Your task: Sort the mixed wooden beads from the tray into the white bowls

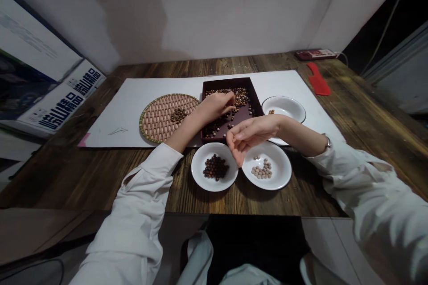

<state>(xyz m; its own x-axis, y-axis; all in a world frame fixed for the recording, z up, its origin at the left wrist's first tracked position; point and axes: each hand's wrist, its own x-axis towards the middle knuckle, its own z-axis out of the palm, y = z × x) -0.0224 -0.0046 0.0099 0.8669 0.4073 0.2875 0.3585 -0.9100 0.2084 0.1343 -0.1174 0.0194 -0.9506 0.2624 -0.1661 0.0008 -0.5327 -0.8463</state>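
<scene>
My left hand point(219, 104) is over the dark red box point(254, 98), its bent fingers and thumb slightly apart just above the mixed beads point(240, 97). My right hand point(256, 132) is curled, palm partly turned up, above the box's near edge and the gap between two white bowls. Whether beads lie inside its fingers is hidden. Dark brown beads point(216, 167) sit in the left white bowl point(197, 173). Pale beads point(262, 170) sit in the right white bowl point(284, 173), which the right hand partly covers.
A round woven tray point(154, 118) holds greenish-brown beads point(179, 115). Behind my right wrist, another white bowl point(290, 109) has a few tan beads. A red scraper-like piece point(319, 82) and a phone point(316, 54) lie at the right. Printed boxes point(60, 102) stand left.
</scene>
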